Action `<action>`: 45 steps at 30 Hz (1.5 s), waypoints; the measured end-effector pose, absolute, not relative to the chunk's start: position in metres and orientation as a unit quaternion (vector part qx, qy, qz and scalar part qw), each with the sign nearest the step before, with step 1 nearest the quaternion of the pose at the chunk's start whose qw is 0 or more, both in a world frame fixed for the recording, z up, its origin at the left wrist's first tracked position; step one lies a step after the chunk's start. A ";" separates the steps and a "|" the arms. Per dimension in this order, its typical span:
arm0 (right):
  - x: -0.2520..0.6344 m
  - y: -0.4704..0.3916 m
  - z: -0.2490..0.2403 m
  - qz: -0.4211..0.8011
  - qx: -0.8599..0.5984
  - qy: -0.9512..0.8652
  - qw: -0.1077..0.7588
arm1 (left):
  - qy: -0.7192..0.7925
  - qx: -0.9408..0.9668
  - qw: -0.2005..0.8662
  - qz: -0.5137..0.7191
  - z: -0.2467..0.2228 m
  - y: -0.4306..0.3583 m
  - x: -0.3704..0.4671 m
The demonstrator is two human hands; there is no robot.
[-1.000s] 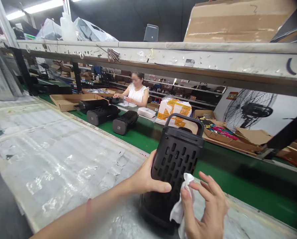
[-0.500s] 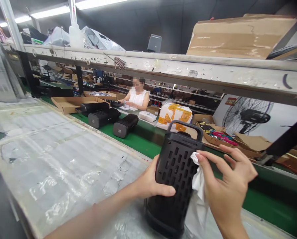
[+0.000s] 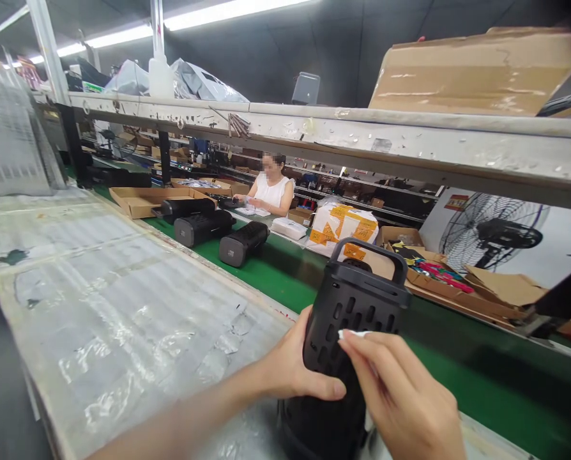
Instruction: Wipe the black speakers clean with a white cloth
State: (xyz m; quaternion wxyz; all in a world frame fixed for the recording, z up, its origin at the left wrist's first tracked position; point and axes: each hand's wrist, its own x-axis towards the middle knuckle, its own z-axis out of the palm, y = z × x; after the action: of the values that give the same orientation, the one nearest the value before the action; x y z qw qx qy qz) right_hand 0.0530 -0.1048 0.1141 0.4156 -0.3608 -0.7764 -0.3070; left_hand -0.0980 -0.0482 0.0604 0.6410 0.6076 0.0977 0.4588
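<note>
A black slotted housing (image 3: 362, 313) with a carry handle on top, much like a portable speaker, stands upright but tilted on the plastic-covered bench. My left hand (image 3: 299, 364) is wrapped around its left side, thumb across the slotted front. In a pinch, my right hand (image 3: 405, 390) holds a white wiping cloth (image 3: 355, 333) against the front slots. Most of the cloth is hidden behind that hand, as is the housing's lower right side.
Beyond the bench (image 3: 122, 306) runs a green conveyor belt (image 3: 290, 275) carrying several similar black units (image 3: 244, 243) and a cardboard tray (image 3: 142, 201). A shelf (image 3: 314, 124) crosses above it. On the far side are a seated person (image 3: 273, 188), a taped white package (image 3: 343, 223) and a fan (image 3: 496, 230).
My right hand has moved left and down with the cloth, from the housing's right edge onto its slotted front. My left hand keeps its grip. The view has shifted slightly.
</note>
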 end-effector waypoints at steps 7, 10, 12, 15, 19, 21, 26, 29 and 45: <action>0.062 -0.111 0.132 -0.160 -0.584 -0.567 0.558 | 0.093 0.606 0.649 0.451 0.059 -0.053 -0.095; 0.072 -0.112 0.136 -0.068 -0.649 -0.484 0.583 | 0.085 0.604 0.651 0.451 0.061 -0.054 -0.096; 0.074 -0.113 0.137 -0.015 -0.648 -0.453 0.612 | 0.090 0.610 0.645 0.451 0.062 -0.054 -0.096; 0.065 -0.116 0.135 -0.023 -0.630 -0.470 0.618 | 0.106 0.624 0.626 0.455 0.065 -0.055 -0.096; 0.040 -0.118 0.122 -0.196 -0.507 -0.669 0.507 | 0.134 0.646 0.603 0.448 0.061 -0.057 -0.098; 0.031 -0.117 0.114 -0.286 -0.412 -0.746 0.438 | 0.174 0.665 0.585 0.430 0.055 -0.056 -0.100; 0.037 -0.108 0.106 -0.258 -0.310 -0.807 0.431 | 0.199 0.667 0.578 0.427 0.047 -0.052 -0.102; 0.051 -0.102 0.103 -0.245 -0.286 -0.828 0.416 | 0.156 0.653 0.592 0.446 0.055 -0.050 -0.102; 0.058 -0.103 0.121 -0.380 -0.469 -0.705 0.373 | 0.157 0.692 0.546 0.445 0.071 -0.065 -0.099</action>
State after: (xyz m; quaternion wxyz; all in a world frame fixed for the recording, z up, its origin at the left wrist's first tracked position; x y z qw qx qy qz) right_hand 0.0581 -0.1033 0.1209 0.3726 -0.4692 -0.7045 -0.3802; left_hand -0.0992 -0.0646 0.0713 0.5462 0.6922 0.1570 0.4448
